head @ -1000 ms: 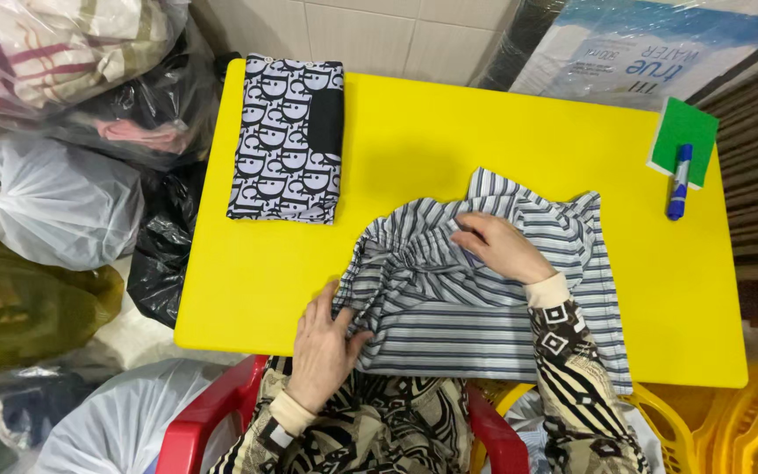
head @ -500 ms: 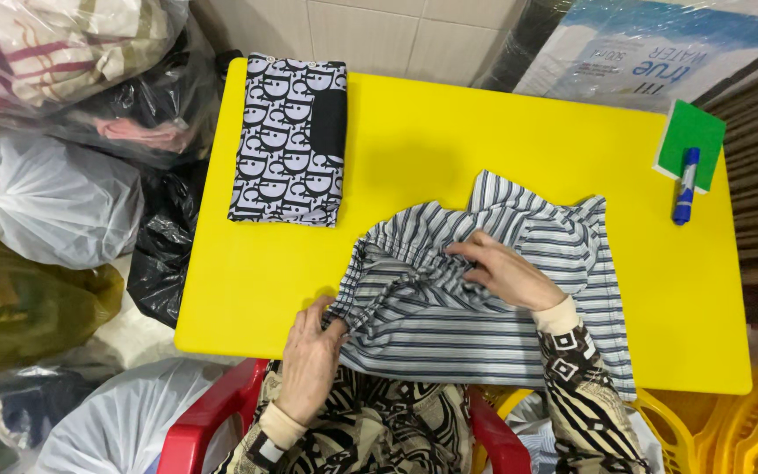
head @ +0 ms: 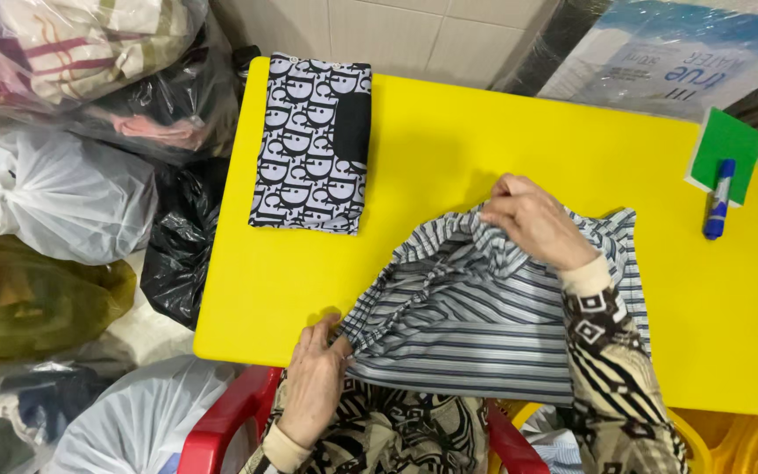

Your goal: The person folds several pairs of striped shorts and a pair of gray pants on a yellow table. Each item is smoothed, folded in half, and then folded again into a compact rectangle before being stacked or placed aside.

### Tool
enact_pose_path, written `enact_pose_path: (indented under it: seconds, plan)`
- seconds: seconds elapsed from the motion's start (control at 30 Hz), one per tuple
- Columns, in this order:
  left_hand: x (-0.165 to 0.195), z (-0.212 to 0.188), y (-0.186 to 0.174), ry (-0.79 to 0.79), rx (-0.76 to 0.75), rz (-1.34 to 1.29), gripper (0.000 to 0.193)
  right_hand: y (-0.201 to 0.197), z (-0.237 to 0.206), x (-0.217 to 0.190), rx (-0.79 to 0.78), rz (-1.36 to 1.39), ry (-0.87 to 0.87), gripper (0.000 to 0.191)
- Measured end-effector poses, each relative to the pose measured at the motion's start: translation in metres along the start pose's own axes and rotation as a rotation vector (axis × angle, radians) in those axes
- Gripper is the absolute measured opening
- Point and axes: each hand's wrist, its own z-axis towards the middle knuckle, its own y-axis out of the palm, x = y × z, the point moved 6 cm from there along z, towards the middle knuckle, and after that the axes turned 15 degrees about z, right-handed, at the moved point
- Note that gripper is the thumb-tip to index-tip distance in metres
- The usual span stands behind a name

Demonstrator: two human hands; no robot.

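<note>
**Head View: Hand Pose on Striped Garment**

Head view, hands. Left hand point(head: 313, 379) at the near desk edge, knuckles up, fingers curled down; grip closed on the near left corner of the striped garment point(head: 484, 325), cloth pinched against the edge. Right hand point(head: 532, 219) reached forward over the garment, wrist bent, fingers bunched; grip closed on the gathered far edge of the cloth, lifted slightly clear of the desk point(head: 449, 149). Right forearm laid across the garment in a black-and-cream patterned sleeve point(head: 611, 351).

Head view, location. Striped garment on the near right part of the yellow desk, its near hem hanging over the edge toward the lap.

Head view, hidden or cut off. Fingertips of both hands buried in folds; exact finger placement not discernible. Part of the garment covered by the right forearm. Red chair point(head: 230, 412) only partly visible below the desk. Plastic bags point(head: 67, 193) at the left cropped by the frame; contents blurred behind film.

Head view, materials and shapes. Garment: soft woven cloth, grey-and-white stripes, creased into ridges between the hands. Desk: smooth, glossy, rectangular with rounded corners. Folded black-and-white patterned cloth point(head: 313, 140): flat rectangle at the far left. Green card point(head: 728, 149) at the far right, blue marker point(head: 718, 200) lying partly on it.
</note>
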Motion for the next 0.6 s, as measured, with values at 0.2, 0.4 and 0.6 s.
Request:
enact_pose_path:
  seconds: [0.2,0.4,0.6]
  plan:
    - [-0.016,0.002,-0.003,-0.066,-0.137,0.032,0.014,-0.007,0.091,-0.039,0.181,0.165,-0.168,0.02]
    - [-0.013,0.027,-0.042,-0.047,0.021,0.002,0.051,0.003,0.087,-0.016,0.109,0.289,-0.09,0.033]
    - [0.047,0.107,-0.02,0.161,0.219,0.006,0.031,-0.045,-0.023,0.107,0.284,0.026,0.174,0.023]
